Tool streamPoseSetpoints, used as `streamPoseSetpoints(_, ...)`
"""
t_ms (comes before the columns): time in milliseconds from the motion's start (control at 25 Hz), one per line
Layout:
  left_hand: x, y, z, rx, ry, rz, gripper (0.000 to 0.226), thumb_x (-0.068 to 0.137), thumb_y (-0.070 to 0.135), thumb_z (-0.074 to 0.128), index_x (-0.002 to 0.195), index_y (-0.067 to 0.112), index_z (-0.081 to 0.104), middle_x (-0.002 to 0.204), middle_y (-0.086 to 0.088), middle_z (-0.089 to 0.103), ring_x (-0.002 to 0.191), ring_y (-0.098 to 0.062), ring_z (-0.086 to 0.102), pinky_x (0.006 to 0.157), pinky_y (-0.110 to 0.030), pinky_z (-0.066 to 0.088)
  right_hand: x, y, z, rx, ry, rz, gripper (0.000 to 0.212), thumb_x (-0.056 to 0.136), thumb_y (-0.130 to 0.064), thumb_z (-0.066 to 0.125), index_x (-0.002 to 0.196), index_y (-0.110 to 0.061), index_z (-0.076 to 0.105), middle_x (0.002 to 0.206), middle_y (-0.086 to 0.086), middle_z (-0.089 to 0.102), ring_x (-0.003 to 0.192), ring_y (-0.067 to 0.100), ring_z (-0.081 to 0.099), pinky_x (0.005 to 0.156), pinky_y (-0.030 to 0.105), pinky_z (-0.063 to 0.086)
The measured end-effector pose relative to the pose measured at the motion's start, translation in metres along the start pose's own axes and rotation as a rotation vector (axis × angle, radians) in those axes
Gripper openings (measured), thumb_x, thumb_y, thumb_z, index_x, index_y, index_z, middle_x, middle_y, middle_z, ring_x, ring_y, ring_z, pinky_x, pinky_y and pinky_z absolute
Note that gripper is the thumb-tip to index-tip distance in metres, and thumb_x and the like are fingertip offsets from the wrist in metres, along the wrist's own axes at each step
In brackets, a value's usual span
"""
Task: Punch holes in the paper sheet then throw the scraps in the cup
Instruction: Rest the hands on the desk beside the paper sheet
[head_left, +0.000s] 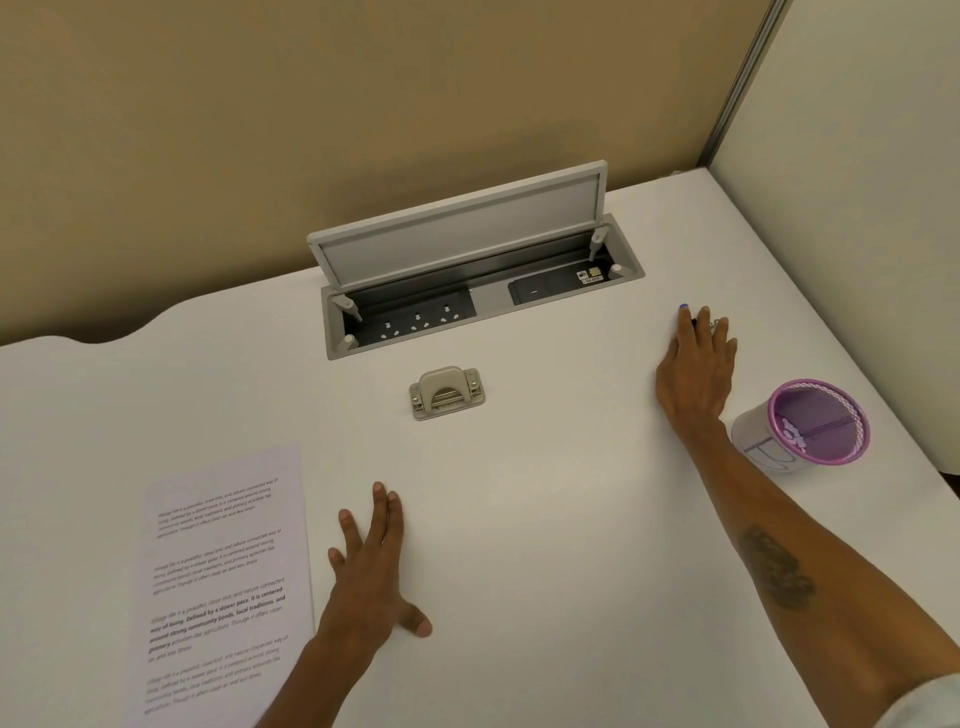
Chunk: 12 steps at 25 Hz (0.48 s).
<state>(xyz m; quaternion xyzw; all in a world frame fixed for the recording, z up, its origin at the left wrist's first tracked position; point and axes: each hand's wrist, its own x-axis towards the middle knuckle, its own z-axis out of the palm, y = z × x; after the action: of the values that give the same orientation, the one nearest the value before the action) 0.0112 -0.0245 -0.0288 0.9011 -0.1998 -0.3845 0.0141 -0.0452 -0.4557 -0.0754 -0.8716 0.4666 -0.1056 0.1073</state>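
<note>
A printed paper sheet (223, 571) lies flat at the near left of the white desk (519, 493). A small beige hole punch (448, 392) stands in the middle, apart from both hands. At the right stands a purple mesh cup (753, 436) with some white scraps in its bottom. My left hand (371, 566) rests flat on the desk, fingers spread, just right of the sheet and not touching it. My right hand (696, 369) lies with straight fingers far right of the punch, its fingertips over a small dark item with a little chain (719, 325), mostly hidden.
An open cable box (483, 301) with sockets is sunk into the desk behind the punch, its grey lid (462, 228) tilted up. A tan partition runs along the back and a pale wall along the right, close to the cup.
</note>
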Motion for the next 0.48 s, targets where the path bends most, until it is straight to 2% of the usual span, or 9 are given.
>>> streamPoseSetpoints(480,-0.0044,0.0034,-0.0054,-0.023,-0.012,0.009,0.158,0.056,0.035,0.096,0.152,0.014,-0.028,0.155,0.003,-0.044,0.145,-0.045,-0.030,0.118,-0.064,0.003,0.0111,0.0108,-0.0010,0.027,0.033,0.009,0.047,0.108,-0.014,0.030,0.155,-0.007,0.033,0.160,0.022,0.032,0.151,0.040,0.022,0.124,0.053,0.016)
